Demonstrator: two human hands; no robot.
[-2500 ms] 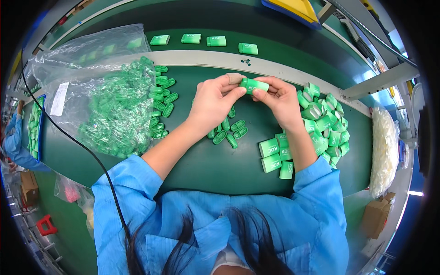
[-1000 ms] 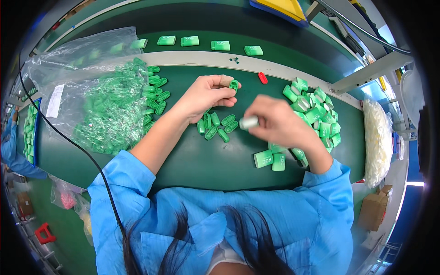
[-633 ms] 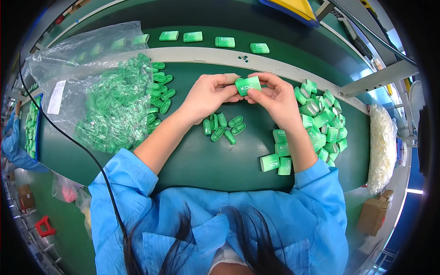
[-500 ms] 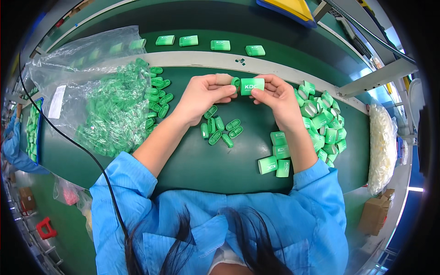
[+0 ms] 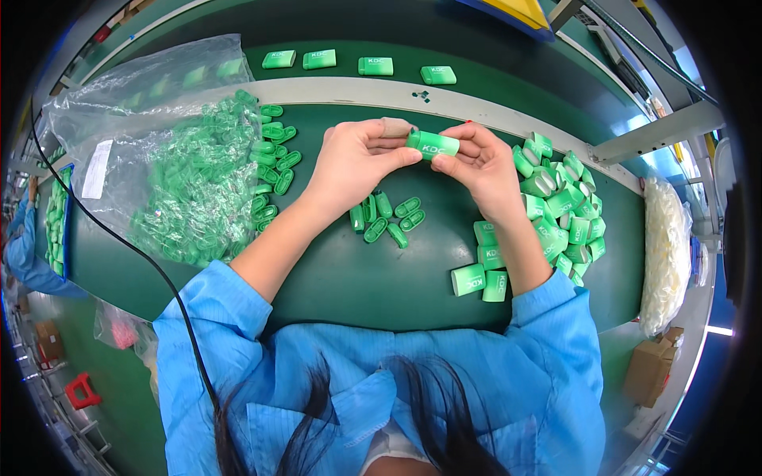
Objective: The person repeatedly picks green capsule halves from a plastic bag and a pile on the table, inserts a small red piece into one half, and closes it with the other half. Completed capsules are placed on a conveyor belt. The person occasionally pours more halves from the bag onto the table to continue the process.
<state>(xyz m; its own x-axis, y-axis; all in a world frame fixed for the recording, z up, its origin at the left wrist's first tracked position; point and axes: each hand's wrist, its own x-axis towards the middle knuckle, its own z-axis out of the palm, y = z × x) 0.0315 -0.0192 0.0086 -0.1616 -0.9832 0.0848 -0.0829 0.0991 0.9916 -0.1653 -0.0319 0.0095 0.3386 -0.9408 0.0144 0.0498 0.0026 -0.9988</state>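
Up close: blue sleeves [image 5: 214, 309] reach in from below, a black cable [image 5: 190, 324] crossing in front of the left one.
Worktop: dark green surface [image 5: 341, 278]; small oval green pieces [image 5: 375, 230] lie clustered between the forearms.
Loose cases: a few green ones [image 5: 468, 279] by the right forearm, which partly hides them.
Right side: a heap of similar cases [image 5: 573, 206]; farther right, a bulging clear pack [image 5: 665, 254] with pale contents.
Left side: a clear bag [image 5: 198, 174] of oval pieces, some spread along its right edge; its film overlaps the rail.
Held case: one green case [image 5: 432, 145] raised between both hands, flat and round-edged, deep green at left, paler rightward, white print showing; whether its left end is fully closed, I cannot tell.
Left grip: left hand [image 5: 353, 159] pinching that end, a tan wrap on one finger.
Right grip: right hand [image 5: 486, 170] pinching the paler end.
Rail: pale strip [image 5: 349, 91] behind the hands.
Beyond: four spaced cases [image 5: 375, 66] in a row; upper right, a yellow-and-blue tray [image 5: 520, 12].
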